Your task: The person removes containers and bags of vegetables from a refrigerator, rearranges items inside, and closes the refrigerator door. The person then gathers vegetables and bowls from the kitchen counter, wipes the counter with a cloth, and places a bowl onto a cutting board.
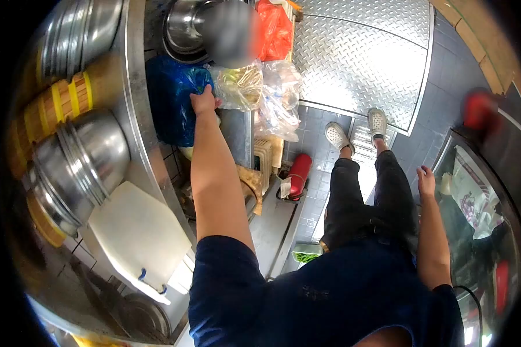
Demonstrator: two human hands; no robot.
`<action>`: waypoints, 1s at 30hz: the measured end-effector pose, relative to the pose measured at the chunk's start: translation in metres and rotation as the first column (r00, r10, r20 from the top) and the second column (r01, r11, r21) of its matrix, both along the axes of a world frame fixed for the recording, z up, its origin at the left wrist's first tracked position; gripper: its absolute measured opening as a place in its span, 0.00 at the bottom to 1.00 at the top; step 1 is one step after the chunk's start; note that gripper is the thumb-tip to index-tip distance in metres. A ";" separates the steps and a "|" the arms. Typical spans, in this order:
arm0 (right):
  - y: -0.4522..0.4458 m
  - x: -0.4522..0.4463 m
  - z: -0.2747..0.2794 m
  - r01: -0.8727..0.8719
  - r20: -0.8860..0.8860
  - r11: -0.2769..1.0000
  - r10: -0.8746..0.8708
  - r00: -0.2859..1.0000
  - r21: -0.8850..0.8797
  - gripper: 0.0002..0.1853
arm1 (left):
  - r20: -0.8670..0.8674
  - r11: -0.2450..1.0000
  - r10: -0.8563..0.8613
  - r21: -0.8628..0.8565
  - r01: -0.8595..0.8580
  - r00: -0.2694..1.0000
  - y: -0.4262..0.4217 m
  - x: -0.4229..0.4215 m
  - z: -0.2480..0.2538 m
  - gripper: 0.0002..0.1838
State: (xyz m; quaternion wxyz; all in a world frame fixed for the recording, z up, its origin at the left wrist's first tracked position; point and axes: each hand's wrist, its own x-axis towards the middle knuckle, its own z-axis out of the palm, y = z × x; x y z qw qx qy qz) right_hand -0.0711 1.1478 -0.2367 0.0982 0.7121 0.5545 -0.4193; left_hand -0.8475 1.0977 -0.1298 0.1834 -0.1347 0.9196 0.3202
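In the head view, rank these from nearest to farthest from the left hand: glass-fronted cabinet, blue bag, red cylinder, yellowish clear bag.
From the left hand:
1. Blue bag: right at the hand.
2. Yellowish clear bag: just right of it.
3. Red cylinder: farther right, low down.
4. Glass-fronted cabinet: far right side.
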 end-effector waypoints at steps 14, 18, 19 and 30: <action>-0.012 -0.102 0.010 0.101 -0.156 0.992 -0.112 0.981 -0.074 0.26 | -0.269 0.732 0.430 0.663 -0.158 0.862 -0.130 0.017 0.101 0.23; -0.002 -0.148 0.033 0.118 -0.275 0.987 -0.143 0.951 -0.107 0.27 | -0.227 0.650 0.544 0.722 -0.235 0.808 -0.195 0.063 0.117 0.22; 0.001 -0.156 0.042 0.102 -0.294 0.989 -0.129 0.947 -0.107 0.27 | -0.221 0.657 0.550 0.710 -0.254 0.805 -0.207 0.074 0.115 0.22; -0.011 -0.180 0.056 -0.149 -0.161 0.989 0.145 0.976 -0.010 0.28 | 0.002 0.773 0.556 0.368 -0.517 0.831 -0.226 0.133 0.085 0.24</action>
